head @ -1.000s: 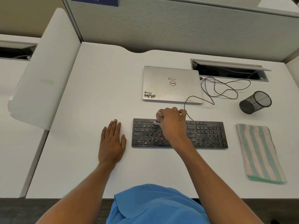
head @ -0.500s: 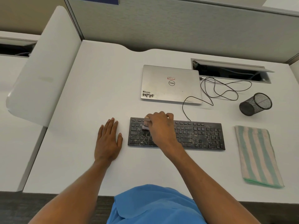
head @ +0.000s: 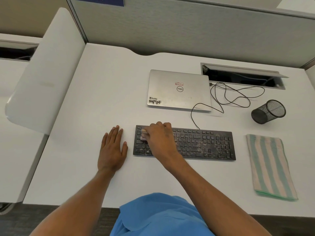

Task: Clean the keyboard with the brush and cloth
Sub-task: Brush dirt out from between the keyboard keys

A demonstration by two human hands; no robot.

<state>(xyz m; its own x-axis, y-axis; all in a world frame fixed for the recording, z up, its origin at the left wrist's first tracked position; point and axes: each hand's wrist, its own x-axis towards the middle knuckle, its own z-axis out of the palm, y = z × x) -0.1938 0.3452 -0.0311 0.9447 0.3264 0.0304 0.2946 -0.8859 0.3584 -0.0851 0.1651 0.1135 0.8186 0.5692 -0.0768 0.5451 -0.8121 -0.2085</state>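
Right hand [head: 160,138] is over the left end of the keyboard [head: 204,145], fingers [head: 163,125] curled down and clamped on a small pale brush [head: 143,134]. Only its tip shows past the knuckles, bristles not resolvable. The tip sits on the upper-left keys, so this looks like the brushing step, working at the left edge. Grip is short and close to the head, probably for pressure into the key gaps. Left hand [head: 112,149] lies flat on the surface [head: 102,99] just beside the keyboard's left edge, not touching it, fingers straight and together, holding nothing. It reads as a brace for the torso, not a clamp on the board. Pale grit is heaviest on the middle-right keys, so my guess is most of the brushing remains. Cloth [head: 271,167] lies folded well to the right, apart from the keyboard and out of the debris path, likely parked for the wipe afterwards. Laptop [head: 179,90] sits closed behind the keyboard. The cable [head: 221,99] loops slack between them, so the keyboard can slide if pushed hard. Mesh cup [head: 268,111] lies tipped on its side at far right, clear of the work.
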